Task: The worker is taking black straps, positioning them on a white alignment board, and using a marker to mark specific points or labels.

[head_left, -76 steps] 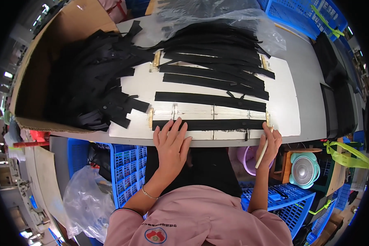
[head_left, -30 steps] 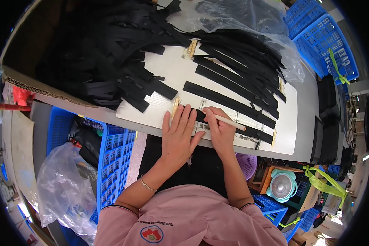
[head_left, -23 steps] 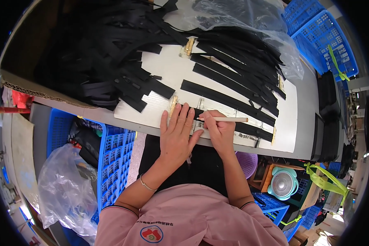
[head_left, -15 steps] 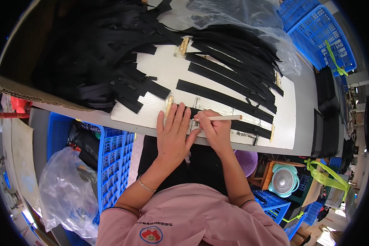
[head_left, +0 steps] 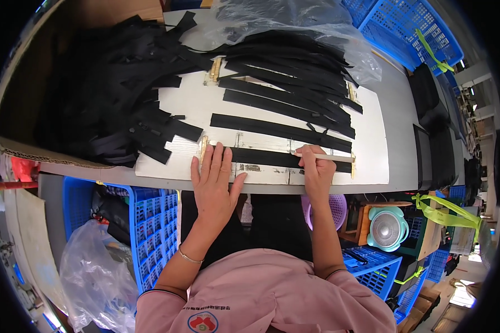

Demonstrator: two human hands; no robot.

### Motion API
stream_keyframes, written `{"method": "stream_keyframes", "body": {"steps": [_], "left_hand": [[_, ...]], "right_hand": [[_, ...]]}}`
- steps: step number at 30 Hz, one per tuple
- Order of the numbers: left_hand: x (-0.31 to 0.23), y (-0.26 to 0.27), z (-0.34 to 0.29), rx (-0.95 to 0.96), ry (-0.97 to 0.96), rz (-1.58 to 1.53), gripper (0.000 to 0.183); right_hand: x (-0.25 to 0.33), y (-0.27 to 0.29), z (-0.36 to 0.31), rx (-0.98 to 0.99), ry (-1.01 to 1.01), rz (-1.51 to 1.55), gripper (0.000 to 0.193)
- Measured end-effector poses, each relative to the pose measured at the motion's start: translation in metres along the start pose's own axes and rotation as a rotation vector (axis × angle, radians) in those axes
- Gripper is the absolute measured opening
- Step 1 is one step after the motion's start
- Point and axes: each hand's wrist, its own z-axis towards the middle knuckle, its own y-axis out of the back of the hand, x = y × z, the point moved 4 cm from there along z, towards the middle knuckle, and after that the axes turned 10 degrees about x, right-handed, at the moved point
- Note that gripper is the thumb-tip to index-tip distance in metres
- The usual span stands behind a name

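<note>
A black zipper strip [head_left: 264,157] lies across the near part of a white board [head_left: 370,133] with pencilled lines on it. On the strip's left end my left hand [head_left: 212,186] rests flat, fingers stretched out and close together. My right hand [head_left: 318,176] pinches a slim white marking pencil [head_left: 338,158], its tip at the strip's upper edge near a line on the board. Just beyond lies another zipper strip [head_left: 272,129], parallel to the first. Small yellowish blocks [head_left: 204,145] stand at the board's sides.
A large cardboard box [head_left: 55,160] on the left spills a heap of black zipper strips [head_left: 105,94]. More strips [head_left: 294,61] lie fanned at the back, beside clear plastic sheeting [head_left: 283,14]. Blue crates [head_left: 155,233] stand below the table; a turquoise fan [head_left: 388,228] is at lower right.
My right hand has moved right along the strip with the pencil, away from my left hand. My left hand stays on the strip's left end. The whole view has shifted slightly.
</note>
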Motion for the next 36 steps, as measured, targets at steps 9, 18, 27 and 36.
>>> {"method": "stream_keyframes", "body": {"steps": [9, 18, 27, 36], "left_hand": [[-0.058, -0.017, 0.022, 0.039, -0.235, -0.212, 0.051], [-0.072, -0.035, 0.022, 0.049, -0.258, -0.195, 0.037], [-0.072, -0.041, 0.028, 0.029, -0.271, -0.173, 0.037], [-0.070, -0.041, 0.020, -0.034, -0.308, -0.104, 0.037]], "right_hand": [[-0.003, -0.004, 0.000, 0.062, -0.025, 0.008, 0.027], [-0.011, -0.003, 0.000, 0.024, 0.109, -0.123, 0.027], [-0.014, 0.003, 0.003, 0.095, 0.162, -0.047, 0.026], [-0.042, -0.004, 0.002, 0.141, 0.096, -0.236, 0.034]]}}
